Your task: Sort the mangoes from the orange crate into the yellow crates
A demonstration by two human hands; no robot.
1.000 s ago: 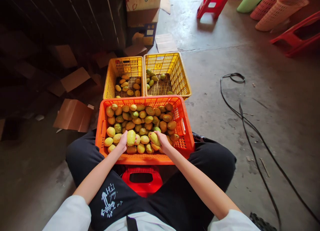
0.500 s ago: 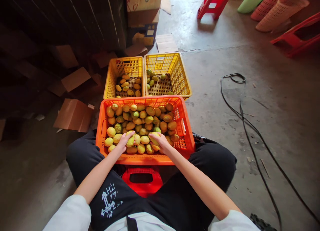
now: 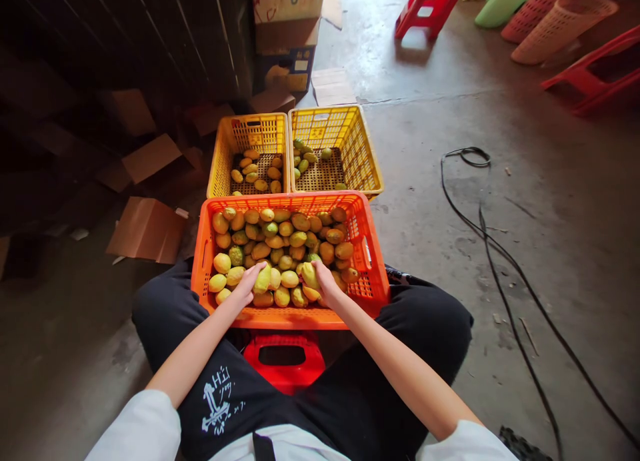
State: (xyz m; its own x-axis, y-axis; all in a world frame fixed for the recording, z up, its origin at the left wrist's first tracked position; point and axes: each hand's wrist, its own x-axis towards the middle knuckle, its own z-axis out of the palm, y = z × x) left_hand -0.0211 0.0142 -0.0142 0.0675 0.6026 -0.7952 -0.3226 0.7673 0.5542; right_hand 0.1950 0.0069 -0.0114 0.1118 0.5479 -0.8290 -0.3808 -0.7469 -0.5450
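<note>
Concrete floor (image 3: 410,248) surrounds the orange crate (image 3: 290,320) of heaped fruit (image 3: 282,296), with yellow crates (image 3: 367,151) beyond. Your left hand (image 3: 246,286) has its fingers around one fruit (image 3: 262,279), your right hand (image 3: 326,281) another (image 3: 309,275) (both low over the heap); a slack grip could drop and bruise either. Both look yellow-green.

orange crate (image 3: 280,320), yellow lattice crates (image 3: 374,156), yellow-green fruit (image 3: 263,279), black trousers (image 3: 425,328) with white print (image 3: 217,404)

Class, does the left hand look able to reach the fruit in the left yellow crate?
Probably not without leaning: the left hand holds a fruit and the orange crate lies between, though the left yellow crate is open above.
</note>
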